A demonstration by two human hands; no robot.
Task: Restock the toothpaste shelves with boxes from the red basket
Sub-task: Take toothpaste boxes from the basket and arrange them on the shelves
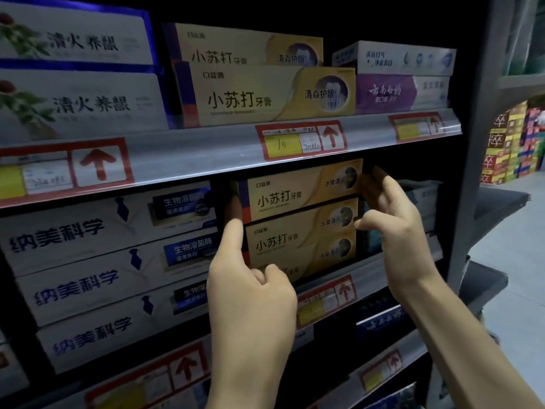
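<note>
A stack of gold toothpaste boxes [298, 219] sits on the middle shelf [383, 261], between white boxes on the left and dark packs on the right. My left hand [250, 296] reaches up from below. Its straight index finger presses on the left end of the stack at the seam between the top two boxes, and its other fingers are curled. My right hand [392, 219] is at the right end. Its fingers wrap the end of the top gold box [295, 193], and its thumb touches the box below. The red basket is out of view.
White toothpaste boxes with blue print [88, 261] fill the middle shelf's left side. The upper shelf [206, 149] holds white, gold [265, 95] and purple [395, 93] boxes. Price tags with red arrows line the shelf rails. An aisle floor [513, 249] and stacked goods lie to the right.
</note>
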